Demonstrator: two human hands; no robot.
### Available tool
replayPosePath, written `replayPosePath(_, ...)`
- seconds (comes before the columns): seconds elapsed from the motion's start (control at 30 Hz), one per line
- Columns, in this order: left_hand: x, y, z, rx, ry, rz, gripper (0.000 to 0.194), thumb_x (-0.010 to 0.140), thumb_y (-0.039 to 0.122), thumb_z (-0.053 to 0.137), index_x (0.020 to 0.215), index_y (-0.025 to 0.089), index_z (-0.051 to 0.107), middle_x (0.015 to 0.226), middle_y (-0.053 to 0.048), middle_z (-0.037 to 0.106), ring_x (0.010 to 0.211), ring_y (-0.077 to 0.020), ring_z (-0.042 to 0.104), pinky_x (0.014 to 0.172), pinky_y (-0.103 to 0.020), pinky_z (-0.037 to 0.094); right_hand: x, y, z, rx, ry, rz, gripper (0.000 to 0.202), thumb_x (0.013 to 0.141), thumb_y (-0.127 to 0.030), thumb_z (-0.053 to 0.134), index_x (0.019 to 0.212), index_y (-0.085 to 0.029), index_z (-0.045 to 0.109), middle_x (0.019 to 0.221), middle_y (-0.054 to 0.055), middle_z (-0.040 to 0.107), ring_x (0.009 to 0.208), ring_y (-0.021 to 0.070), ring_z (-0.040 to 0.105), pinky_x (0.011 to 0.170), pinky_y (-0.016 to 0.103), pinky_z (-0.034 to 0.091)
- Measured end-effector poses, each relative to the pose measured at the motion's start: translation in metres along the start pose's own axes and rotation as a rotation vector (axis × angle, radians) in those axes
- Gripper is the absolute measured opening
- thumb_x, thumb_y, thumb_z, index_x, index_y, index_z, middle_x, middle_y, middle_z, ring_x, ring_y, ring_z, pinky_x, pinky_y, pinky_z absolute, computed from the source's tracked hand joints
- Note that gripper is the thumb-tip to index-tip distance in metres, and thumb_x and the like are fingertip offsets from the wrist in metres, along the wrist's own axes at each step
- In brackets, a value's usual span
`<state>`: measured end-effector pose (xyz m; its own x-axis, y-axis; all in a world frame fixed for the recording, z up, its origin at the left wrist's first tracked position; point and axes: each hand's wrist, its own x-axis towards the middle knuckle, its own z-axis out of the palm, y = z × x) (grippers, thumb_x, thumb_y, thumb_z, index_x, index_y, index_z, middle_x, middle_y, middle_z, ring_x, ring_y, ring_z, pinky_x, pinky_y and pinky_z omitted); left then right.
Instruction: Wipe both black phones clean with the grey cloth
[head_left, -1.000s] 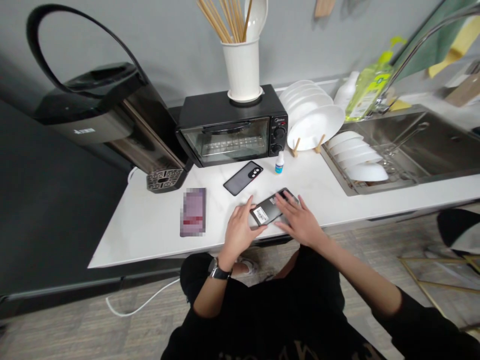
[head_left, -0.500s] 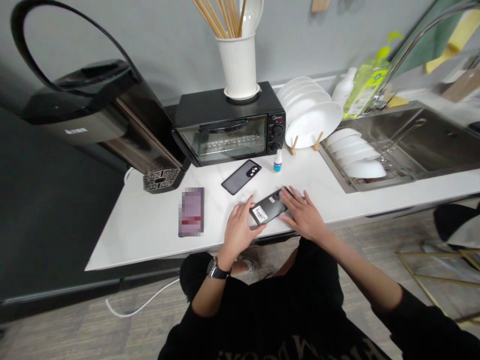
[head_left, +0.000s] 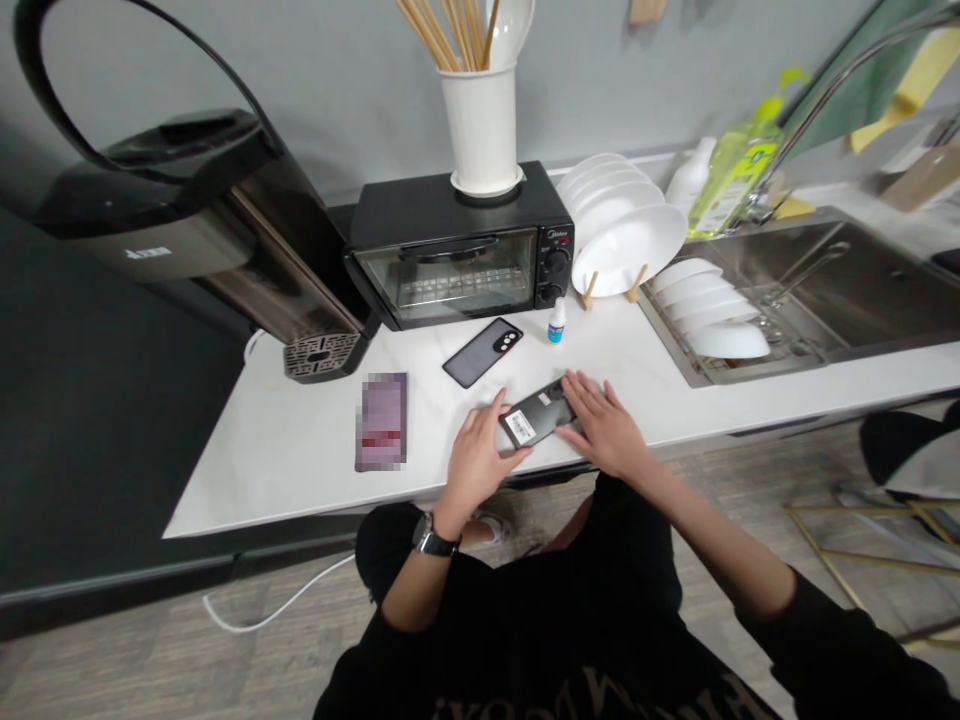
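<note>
A dark phone (head_left: 543,412) with a white label lies back side up near the counter's front edge. My left hand (head_left: 478,458) holds its left end, thumb and fingers around the edges. The fingers of my right hand (head_left: 604,425) press together over the phone's right end and partly cover it, with the thumb at its lower edge. Behind the phone lies a phone case (head_left: 482,353) with camera cutouts. A small white and blue bottle (head_left: 556,322) stands to the right of the case. To the left is a flat purple item (head_left: 382,422), blurred by pixels.
A toaster oven (head_left: 457,260) bears a white holder (head_left: 482,125) with chopsticks. A black dispenser (head_left: 247,230) stands at left. White plates (head_left: 626,245) in a rack, a soap bottle (head_left: 731,180) and a sink (head_left: 862,290) with bowls (head_left: 724,335) are at right.
The fingers of my right hand have drawn closer together on the phone's right end. My left hand has kept its hold. The view has shifted slightly.
</note>
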<state>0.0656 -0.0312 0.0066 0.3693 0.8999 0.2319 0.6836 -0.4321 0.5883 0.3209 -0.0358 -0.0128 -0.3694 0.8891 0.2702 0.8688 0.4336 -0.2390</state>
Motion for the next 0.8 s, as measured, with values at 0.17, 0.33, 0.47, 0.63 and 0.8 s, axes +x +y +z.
replayPosePath(0.17,-0.001,-0.002,0.001,-0.003,0.009,0.017,0.102,0.086,0.029,0.083,0.168,0.029,0.022,0.140,-0.009,0.066,0.126,-0.0313,0.058,0.110,-0.049,0.050,0.036,-0.017,0.016,0.043,-0.005,0.006,0.086,0.106,-0.062,0.043,0.168,-0.006,0.024,0.172,0.024,0.029,0.162,0.0363,0.027,0.128,0.060,0.029)
replayPosePath(0.33,-0.003,-0.006,0.002,0.025,-0.002,0.060,0.099,0.088,0.025,0.079,0.168,0.024,0.021,0.151,-0.015,0.057,0.130,-0.0322,0.055,0.111,-0.048,0.049,0.025,-0.069,0.014,0.154,-0.037,-0.219,0.081,0.109,-0.053,0.042,0.168,-0.002,0.019,0.173,0.024,0.025,0.163,0.0303,0.025,0.131,0.053,0.028)
replayPosePath(0.47,-0.002,-0.004,0.001,0.012,-0.009,0.017,0.105,0.086,0.032,0.084,0.168,0.027,0.019,0.141,-0.011,0.064,0.128,-0.0321,0.056,0.110,-0.049,0.050,-0.012,-0.052,-0.007,0.155,-0.016,-0.208,0.071,0.111,-0.043,0.041,0.171,-0.015,0.015,0.175,0.016,0.025,0.163,0.0278,0.025,0.130,0.054,0.031)
replayPosePath(0.63,0.000,-0.001,0.000,0.005,-0.009,-0.003,0.109,0.084,0.032,0.088,0.168,0.029,0.018,0.139,-0.008,0.066,0.125,-0.0313,0.057,0.109,-0.048,0.050,-0.028,-0.004,-0.007,0.004,-0.006,-0.087,0.077,0.111,-0.048,0.041,0.172,-0.017,0.006,0.171,0.016,0.036,0.160,0.0319,0.032,0.127,0.058,0.033)
replayPosePath(0.8,0.000,-0.001,0.000,-0.005,-0.009,-0.005,0.107,0.085,0.033,0.086,0.168,0.029,0.019,0.139,-0.008,0.066,0.127,-0.0320,0.057,0.111,-0.049,0.049,0.007,-0.016,0.011,-0.057,0.084,0.108,0.092,0.106,-0.066,0.037,0.170,-0.004,0.012,0.171,0.026,0.027,0.161,0.0407,0.025,0.127,0.065,0.026)
